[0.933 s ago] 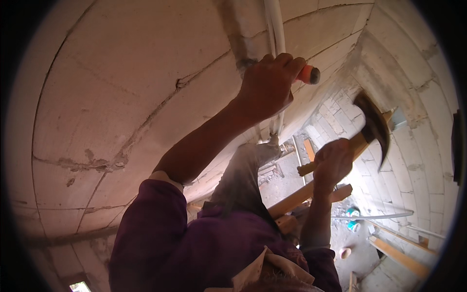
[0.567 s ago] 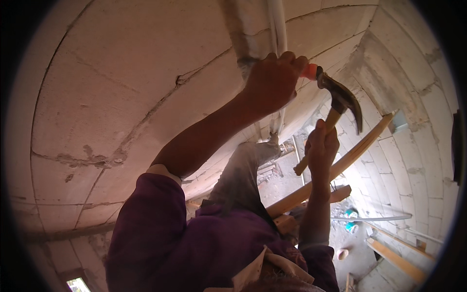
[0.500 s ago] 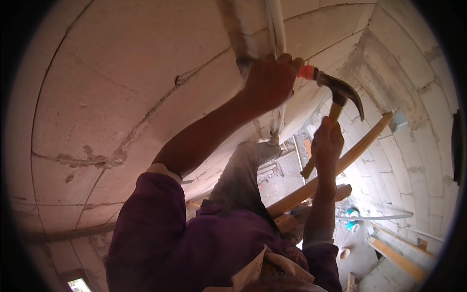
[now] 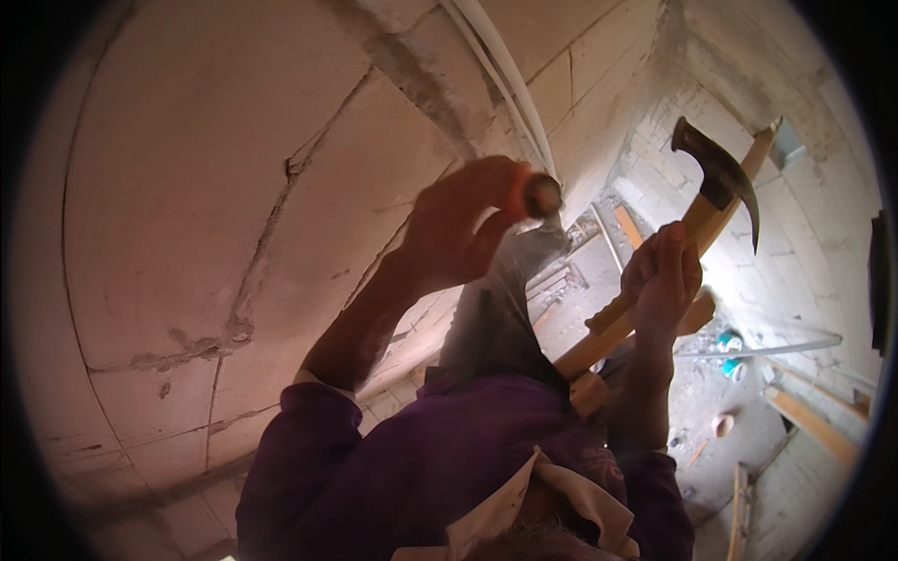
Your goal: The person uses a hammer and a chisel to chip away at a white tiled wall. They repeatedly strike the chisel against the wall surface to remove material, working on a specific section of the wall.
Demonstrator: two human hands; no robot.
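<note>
My left hand (image 4: 458,220), raised by the block wall, is closed around an orange-handled tool (image 4: 541,194). Its round, dark butt end shows, blurred by motion, while its far end is hidden by the hand. My right hand (image 4: 659,276) grips the wooden handle of a claw hammer (image 4: 720,173). The dark hammer head is up, its claw curving down to the right, apart from the orange tool. A rough groove (image 4: 407,79) runs down the wall beside pale pipes (image 4: 510,70), just above my left hand.
A long wooden beam (image 4: 587,353) slants up behind my right hand toward a far block wall (image 4: 795,243). Below, the littered floor holds planks (image 4: 812,428), teal containers (image 4: 732,357) and a pale bar (image 4: 772,352). The near wall (image 4: 187,168) fills the left.
The hammer has swung away from the orange tool, up and to the right. My left hand has dropped and turned the tool's butt end into sight. The view has shifted.
</note>
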